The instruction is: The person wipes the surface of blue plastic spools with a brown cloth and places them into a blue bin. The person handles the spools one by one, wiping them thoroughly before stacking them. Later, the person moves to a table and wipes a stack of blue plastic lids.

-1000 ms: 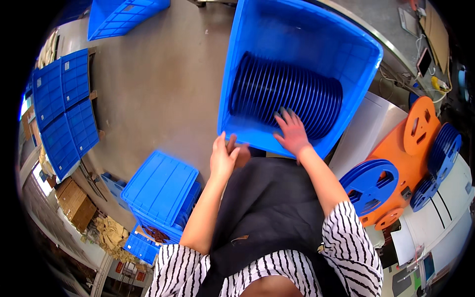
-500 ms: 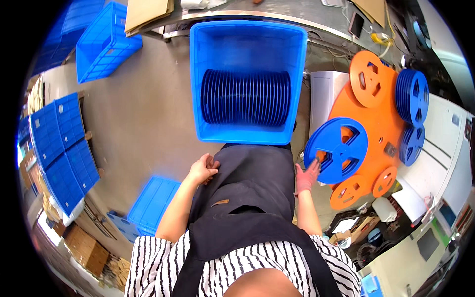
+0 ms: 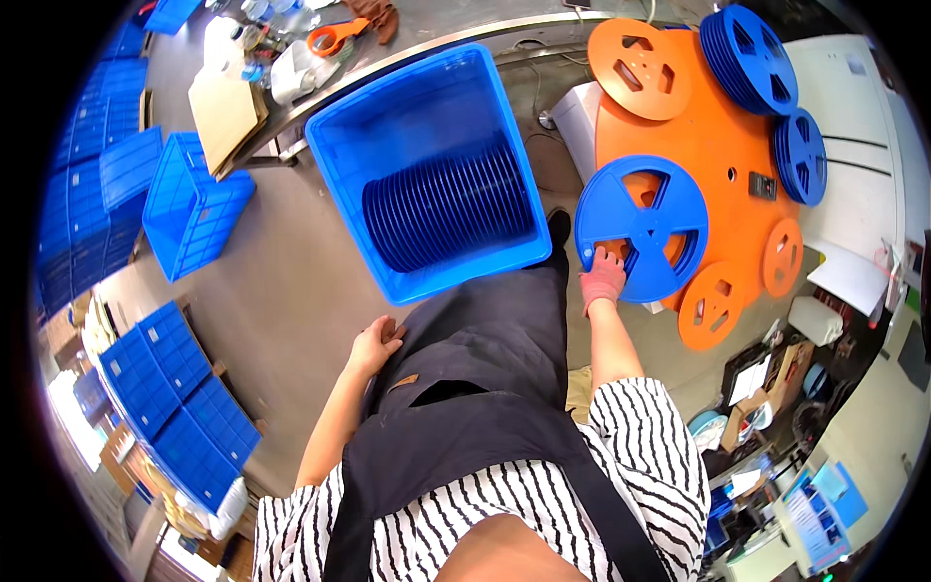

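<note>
My right hand (image 3: 603, 277), in a pink glove, grips the lower left rim of a large blue reel (image 3: 655, 236), its fingertips bent over the edge beside a cut-out. This reel tops a stack on a round orange turntable (image 3: 722, 223). My left hand (image 3: 374, 346) hangs bare beside my apron, holding nothing, with its fingers loosely bent and apart. Before my legs, a blue plastic tub (image 3: 335, 145) holds a row of dark blue reel discs (image 3: 446, 209) standing on edge.
Orange reels (image 3: 640, 73) and further blue reel stacks (image 3: 747, 58) sit around the turntable. Behind the tub runs a metal-edged workbench (image 3: 417, 48) with bottles and an orange tape dispenser (image 3: 335, 37). Blue crates (image 3: 179, 388) stand at the left.
My right hand has moved onto the blue reel's rim and closed there. The view has turned, so the tub now appears tilted and further left. My left hand still hangs by the apron.
</note>
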`<state>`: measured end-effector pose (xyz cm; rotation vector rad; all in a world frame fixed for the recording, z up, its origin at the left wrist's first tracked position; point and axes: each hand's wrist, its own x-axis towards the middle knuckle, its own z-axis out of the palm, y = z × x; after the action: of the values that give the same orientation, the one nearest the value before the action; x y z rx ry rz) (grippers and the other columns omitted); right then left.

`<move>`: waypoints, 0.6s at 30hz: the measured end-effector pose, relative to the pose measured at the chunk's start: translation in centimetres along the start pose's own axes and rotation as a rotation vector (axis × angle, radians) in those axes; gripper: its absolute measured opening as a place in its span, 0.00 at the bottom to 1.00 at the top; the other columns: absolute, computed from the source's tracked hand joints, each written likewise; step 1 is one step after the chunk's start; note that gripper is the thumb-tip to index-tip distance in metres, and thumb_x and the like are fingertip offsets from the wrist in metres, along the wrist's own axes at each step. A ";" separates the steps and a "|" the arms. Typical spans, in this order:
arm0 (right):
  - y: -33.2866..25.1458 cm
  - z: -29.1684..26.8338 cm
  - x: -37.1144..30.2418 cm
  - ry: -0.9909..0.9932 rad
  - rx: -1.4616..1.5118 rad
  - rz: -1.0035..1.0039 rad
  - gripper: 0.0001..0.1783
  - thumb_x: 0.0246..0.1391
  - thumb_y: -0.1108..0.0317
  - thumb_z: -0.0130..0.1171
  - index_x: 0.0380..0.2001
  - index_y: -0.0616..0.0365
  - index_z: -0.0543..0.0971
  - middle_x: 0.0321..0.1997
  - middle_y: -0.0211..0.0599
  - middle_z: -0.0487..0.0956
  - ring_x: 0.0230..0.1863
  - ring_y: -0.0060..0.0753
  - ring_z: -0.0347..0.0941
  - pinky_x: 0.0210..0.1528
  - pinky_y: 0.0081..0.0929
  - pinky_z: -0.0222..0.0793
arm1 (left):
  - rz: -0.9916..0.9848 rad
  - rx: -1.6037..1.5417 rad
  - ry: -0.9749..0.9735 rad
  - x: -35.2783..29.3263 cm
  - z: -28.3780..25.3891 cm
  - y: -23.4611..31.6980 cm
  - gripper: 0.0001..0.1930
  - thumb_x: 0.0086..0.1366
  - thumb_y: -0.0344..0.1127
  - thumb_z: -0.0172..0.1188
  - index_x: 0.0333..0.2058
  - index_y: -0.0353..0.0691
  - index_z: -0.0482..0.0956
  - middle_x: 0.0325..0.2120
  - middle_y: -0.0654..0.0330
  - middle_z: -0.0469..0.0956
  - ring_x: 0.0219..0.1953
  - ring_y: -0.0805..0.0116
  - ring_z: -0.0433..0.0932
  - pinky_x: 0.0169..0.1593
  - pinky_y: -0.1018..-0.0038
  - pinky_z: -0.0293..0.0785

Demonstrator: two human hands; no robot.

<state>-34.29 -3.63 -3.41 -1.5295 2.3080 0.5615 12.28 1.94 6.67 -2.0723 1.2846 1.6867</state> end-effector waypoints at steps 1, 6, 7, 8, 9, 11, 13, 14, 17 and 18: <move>0.7 -0.2 0.3 -0.028 0.023 0.004 0.34 0.37 0.52 0.73 0.47 0.47 0.70 0.49 0.36 0.73 0.52 0.44 0.71 0.49 0.41 0.72 | 0.005 0.017 -0.017 -0.5 -0.4 1.7 0.33 0.56 0.24 0.61 0.61 0.28 0.59 0.57 0.51 0.72 0.61 0.60 0.69 0.62 0.71 0.66; 1.9 -3.9 -2.2 0.059 0.237 0.008 0.31 0.43 0.56 0.68 0.50 0.47 0.68 0.51 0.40 0.74 0.52 0.46 0.73 0.47 0.41 0.74 | -0.031 -0.155 0.005 0.3 0.0 -0.7 0.30 0.56 0.25 0.63 0.58 0.30 0.65 0.54 0.50 0.74 0.59 0.62 0.71 0.60 0.71 0.67; 2.2 -5.5 -2.6 -0.017 0.370 0.080 0.30 0.45 0.57 0.64 0.53 0.47 0.69 0.53 0.47 0.74 0.48 0.49 0.74 0.48 0.40 0.72 | -0.072 -0.224 -0.011 1.4 0.3 -3.1 0.29 0.56 0.27 0.63 0.57 0.31 0.66 0.53 0.51 0.75 0.58 0.63 0.72 0.59 0.71 0.68; 2.5 -7.8 -3.5 0.061 0.512 0.083 0.30 0.46 0.57 0.64 0.54 0.48 0.69 0.52 0.49 0.74 0.47 0.49 0.75 0.48 0.39 0.72 | -0.113 -0.297 -0.033 2.2 0.7 -4.2 0.29 0.56 0.28 0.64 0.57 0.32 0.67 0.52 0.52 0.75 0.57 0.64 0.73 0.58 0.71 0.69; 3.1 -10.9 -4.8 0.150 0.644 0.093 0.29 0.47 0.57 0.63 0.54 0.49 0.70 0.51 0.51 0.74 0.46 0.50 0.75 0.47 0.39 0.71 | -0.175 -0.097 -0.114 1.6 -0.3 -1.6 0.26 0.56 0.33 0.66 0.53 0.36 0.72 0.48 0.55 0.78 0.53 0.66 0.74 0.53 0.73 0.70; 4.3 -14.7 -7.0 0.240 1.087 0.126 0.26 0.53 0.60 0.58 0.54 0.56 0.71 0.44 0.50 0.78 0.41 0.50 0.75 0.46 0.37 0.70 | -0.283 -0.336 -0.211 1.4 -0.4 -2.3 0.21 0.56 0.35 0.67 0.49 0.40 0.77 0.36 0.61 0.79 0.35 0.69 0.77 0.36 0.72 0.72; 5.3 -18.9 -9.4 0.315 1.661 -0.041 0.16 0.56 0.66 0.53 0.46 0.62 0.73 0.27 0.28 0.68 0.25 0.24 0.64 0.36 0.31 0.67 | -0.430 -0.420 -0.303 1.1 -0.9 -4.1 0.18 0.57 0.31 0.64 0.47 0.41 0.78 0.31 0.63 0.78 0.27 0.71 0.77 0.28 0.72 0.70; 6.1 -21.9 -10.6 0.225 1.831 -0.177 0.14 0.57 0.66 0.52 0.44 0.62 0.72 0.24 0.26 0.64 0.22 0.23 0.61 0.35 0.31 0.66 | -0.453 -0.473 -0.348 1.3 -0.7 -5.6 0.17 0.57 0.29 0.63 0.47 0.41 0.78 0.30 0.64 0.78 0.25 0.71 0.76 0.25 0.73 0.68; 6.0 -26.5 -13.4 -0.079 2.559 -0.258 0.16 0.57 0.64 0.51 0.47 0.61 0.71 0.20 0.20 0.53 0.19 0.15 0.54 0.32 0.26 0.62 | -0.401 -0.650 -0.391 1.5 0.3 -6.7 0.17 0.57 0.24 0.57 0.47 0.41 0.78 0.29 0.64 0.77 0.23 0.71 0.76 0.22 0.75 0.66; 5.9 -27.0 -13.6 -0.165 2.643 -0.349 0.17 0.58 0.64 0.52 0.48 0.61 0.71 0.20 0.19 0.54 0.18 0.15 0.54 0.32 0.26 0.62 | -0.358 -0.717 -0.376 1.2 0.2 -6.5 0.18 0.57 0.22 0.54 0.47 0.41 0.78 0.28 0.64 0.77 0.24 0.70 0.76 0.21 0.76 0.66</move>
<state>-35.80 -3.72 27.33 -0.1464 0.6880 -1.6490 16.64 5.46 3.21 -1.9653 0.1770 2.4065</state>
